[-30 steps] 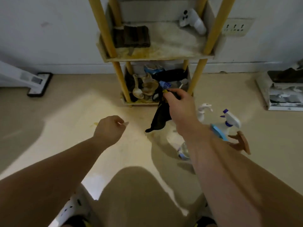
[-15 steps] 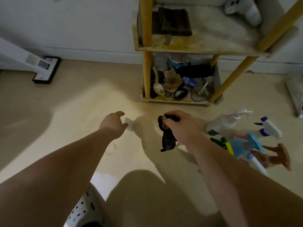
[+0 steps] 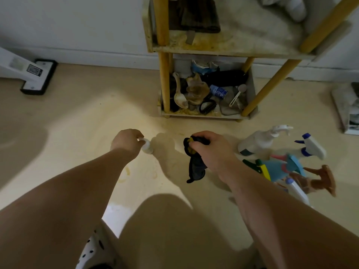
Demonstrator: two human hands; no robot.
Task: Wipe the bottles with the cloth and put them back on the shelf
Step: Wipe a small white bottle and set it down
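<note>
"Reaching out low over the floor (image 3: 77, 133), both arms nearly straight. Can you make out what each hand has?"

"The left hand (image 3: 127, 141) is palm down, with its fingers curled over the top of a small white bottle (image 3: 147, 147). I can't tell whether the bottle rests on the floor or is lifted just off it. The right hand (image 3: 211, 150) is knuckles up, its fist bunched round a dark cloth (image 3: 196, 168) whose loose end hangs below the wrist. Something yellow (image 3: 192, 150) shows inside the fist, but I can't say what."

"Do cloth and bottle touch?"

"No, they are apart, with a patch of shadow between them."

"And the shelf?"

"The shelf (image 3: 223, 49) stands farther off, a little to the right, on yellow posts with stained boards. Its lower board is crowded: a spoon (image 3: 179, 95) and a little bottle with a blue label (image 3: 218, 91) sit among the clutter."

"More bottles?"

"Yes, on the floor right of the right hand there's a white spray bottle (image 3: 258, 141) on its side, then one with a blue trigger (image 3: 312, 145), a blue one (image 3: 281, 167) and a brown one (image 3: 318, 181), huddled close."

"Any writing you can read?"

"None. The blue label is blurred, and the sticker on the white appliance (image 3: 29, 74) at the far left is too small."
</note>
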